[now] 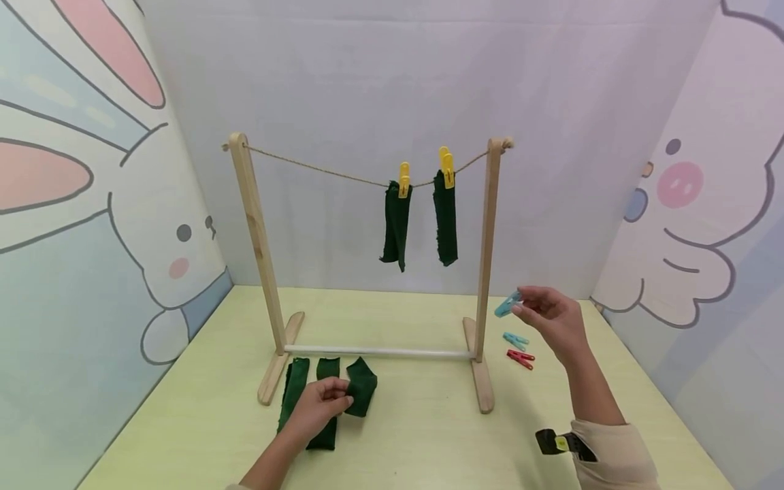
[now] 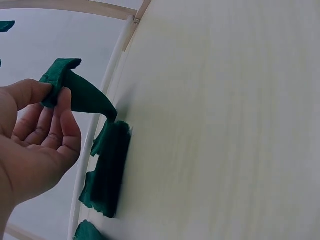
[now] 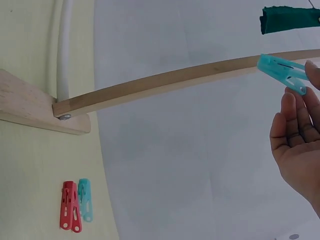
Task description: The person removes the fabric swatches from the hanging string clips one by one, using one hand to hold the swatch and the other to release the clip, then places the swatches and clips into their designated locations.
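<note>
At seven o'clock in the head view, the left hand partly hides the middle green strip. The right-wrist view crops the right hand at three o'clock, where it probably covers part of a blue clothespin.

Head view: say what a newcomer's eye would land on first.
Probably the two green cloths hung by yellow pegs from the rope, right of centre. Next, the big cartoon rabbit at far left. Then the right grip, pinching a blue peg beside the right post.
</note>
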Demonstrator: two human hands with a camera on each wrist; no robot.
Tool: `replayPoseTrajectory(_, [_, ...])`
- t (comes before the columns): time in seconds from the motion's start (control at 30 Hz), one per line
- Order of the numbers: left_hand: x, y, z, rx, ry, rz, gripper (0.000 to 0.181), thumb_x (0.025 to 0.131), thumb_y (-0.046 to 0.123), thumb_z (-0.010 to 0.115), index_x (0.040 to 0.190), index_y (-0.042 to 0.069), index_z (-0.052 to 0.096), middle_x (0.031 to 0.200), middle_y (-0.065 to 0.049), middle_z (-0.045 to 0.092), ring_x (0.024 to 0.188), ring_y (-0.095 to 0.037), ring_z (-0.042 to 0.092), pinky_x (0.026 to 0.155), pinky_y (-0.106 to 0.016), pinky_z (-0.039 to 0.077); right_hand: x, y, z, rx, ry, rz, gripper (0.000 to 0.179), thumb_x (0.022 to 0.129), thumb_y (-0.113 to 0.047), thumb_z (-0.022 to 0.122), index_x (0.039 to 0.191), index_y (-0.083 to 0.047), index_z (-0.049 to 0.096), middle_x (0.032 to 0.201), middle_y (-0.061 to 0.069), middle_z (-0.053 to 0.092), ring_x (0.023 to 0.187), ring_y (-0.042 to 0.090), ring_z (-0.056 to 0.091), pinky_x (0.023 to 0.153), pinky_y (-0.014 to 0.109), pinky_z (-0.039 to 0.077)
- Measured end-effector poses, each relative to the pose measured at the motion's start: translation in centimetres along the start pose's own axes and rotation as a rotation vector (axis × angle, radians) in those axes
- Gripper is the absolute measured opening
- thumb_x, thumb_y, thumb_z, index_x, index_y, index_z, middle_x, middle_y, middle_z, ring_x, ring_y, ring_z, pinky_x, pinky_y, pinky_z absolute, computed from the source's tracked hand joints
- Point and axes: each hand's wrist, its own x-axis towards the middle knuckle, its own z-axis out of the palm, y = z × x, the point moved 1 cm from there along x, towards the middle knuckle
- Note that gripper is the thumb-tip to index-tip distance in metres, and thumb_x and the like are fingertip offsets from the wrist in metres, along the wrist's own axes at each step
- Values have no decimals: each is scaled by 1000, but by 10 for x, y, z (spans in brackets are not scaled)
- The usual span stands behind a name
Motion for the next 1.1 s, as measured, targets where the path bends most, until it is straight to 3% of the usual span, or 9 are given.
replayPoseTrajectory(0.13, [-3, -4, -1, 14, -26, -12, 23, 87, 4, 63, 106, -9, 60, 82, -6, 60, 71, -17, 56, 62, -32, 50, -6, 4, -6, -34, -13, 44, 31, 82, 5, 67, 110, 14, 56, 88, 2, 62, 76, 10, 57, 65, 18, 50])
replayPoseTrajectory(0.33, [-11, -6, -3, 19, -23, -23, 24, 86, 4, 63, 105, -10, 59, 82, -6, 62, 71, -17, 58, 62, -31, 52, -14, 13, -14, -75, -17, 116, 31, 83, 1, 68, 111, 11, 56, 92, 9, 61, 78, 11, 56, 65, 18, 50])
replayPoseTrajectory(0.6, [-22, -9, -4, 33, -16, -68, 24, 85, 6, 65, 103, -9, 60, 81, -4, 62, 73, -17, 59, 62, -31, 52, -28, 31, -24, -96, -46, 228, 36, 84, -4, 68, 113, 10, 52, 96, 8, 61, 81, 8, 58, 67, 19, 50])
replayPoseTrajectory(0.83, [-29, -7, -1, -12, -92, -108, 22, 85, 5, 63, 103, -8, 60, 78, -4, 61, 68, -16, 59, 61, -34, 52, -39, 49, -34, -92, -67, 303, 39, 84, -3, 68, 113, 10, 47, 96, 6, 60, 83, 7, 58, 69, 20, 50])
replayPoseTrajectory(1.1, [-30, -10, 3, -35, -175, -142, 25, 84, 1, 64, 106, -9, 59, 77, -7, 63, 65, -17, 60, 57, -34, 53, -49, 61, -40, -62, -53, 357, 38, 84, -8, 69, 113, 6, 49, 93, 1, 60, 83, 9, 59, 71, 20, 50])
